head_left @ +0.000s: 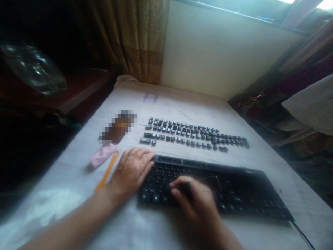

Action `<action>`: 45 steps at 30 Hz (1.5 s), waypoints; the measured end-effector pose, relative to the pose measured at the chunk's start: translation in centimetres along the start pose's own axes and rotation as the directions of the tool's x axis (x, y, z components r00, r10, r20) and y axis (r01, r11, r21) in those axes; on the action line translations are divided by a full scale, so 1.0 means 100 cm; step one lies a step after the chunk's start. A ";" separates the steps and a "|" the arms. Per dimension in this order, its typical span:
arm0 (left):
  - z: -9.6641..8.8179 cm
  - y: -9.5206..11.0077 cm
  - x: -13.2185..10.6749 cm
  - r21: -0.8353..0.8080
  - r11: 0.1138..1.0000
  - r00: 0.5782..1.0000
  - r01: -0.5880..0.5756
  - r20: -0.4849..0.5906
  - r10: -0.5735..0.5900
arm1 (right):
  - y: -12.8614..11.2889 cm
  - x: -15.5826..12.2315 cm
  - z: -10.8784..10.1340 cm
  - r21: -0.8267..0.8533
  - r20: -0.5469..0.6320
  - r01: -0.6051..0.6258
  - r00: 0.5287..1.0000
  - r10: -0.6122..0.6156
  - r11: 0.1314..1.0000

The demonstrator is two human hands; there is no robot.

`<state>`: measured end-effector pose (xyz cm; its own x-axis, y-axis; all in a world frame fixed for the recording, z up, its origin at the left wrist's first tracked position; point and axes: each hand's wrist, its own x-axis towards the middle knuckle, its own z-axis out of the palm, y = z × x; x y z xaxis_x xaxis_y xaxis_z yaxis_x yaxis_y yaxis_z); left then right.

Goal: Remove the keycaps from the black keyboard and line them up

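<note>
A black keyboard [249, 191] lies on the cloth, its key area partly bare of caps, with several keys still seated along the lower left. My left hand [134, 166] holds its upper left corner, fingers over the edge. Above the middle of the keyboard, my right hand [197, 198] is closed in a pinch round a small dark thing, blurred; a thin wire-like outline shows beside it, but its kind is unclear. Loose keycaps [182, 130] stand in rows behind the keyboard.
Left of my left hand lie an orange flat tool [109, 170], a pink cloth [103, 155] and a pixelated brown object [118, 126]. White crumpled material [49, 208] sits near my left forearm. A cable [303, 232] leaves the keyboard at the right.
</note>
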<state>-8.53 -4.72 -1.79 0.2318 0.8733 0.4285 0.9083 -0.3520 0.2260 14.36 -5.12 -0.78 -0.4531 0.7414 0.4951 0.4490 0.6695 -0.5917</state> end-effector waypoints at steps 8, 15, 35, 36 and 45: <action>0.001 -0.001 -0.001 0.004 1.000 1.000 -0.003 -0.019 0.003 | 0.003 -0.002 -0.003 0.266 -0.140 -0.218 0.955 0.262 0.939; -0.013 0.020 -0.001 -0.283 0.952 0.993 -0.114 -0.026 0.112 | -0.002 0.003 -0.006 0.165 -0.138 -0.091 0.984 0.115 0.982; -0.010 0.010 0.004 -0.375 0.927 0.995 -0.019 -0.100 -0.021 | 0.023 -0.006 0.005 0.006 -0.109 -0.011 0.994 0.011 1.000; -0.010 0.005 0.008 -0.340 0.941 0.994 -0.004 -0.104 -0.033 | 0.024 -0.007 0.006 0.006 -0.095 -0.003 0.996 0.003 1.000; 0.004 -0.014 0.070 -0.078 0.994 0.997 0.083 0.002 -0.083 | 0.023 -0.011 0.019 -0.018 -0.183 -0.014 0.983 0.010 1.000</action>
<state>-8.04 2.00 0.57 0.1568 0.9002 0.4063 0.8946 -0.3038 0.3277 14.42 -4.46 -3.93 -0.2996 0.7440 0.5973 0.4689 0.6600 -0.5869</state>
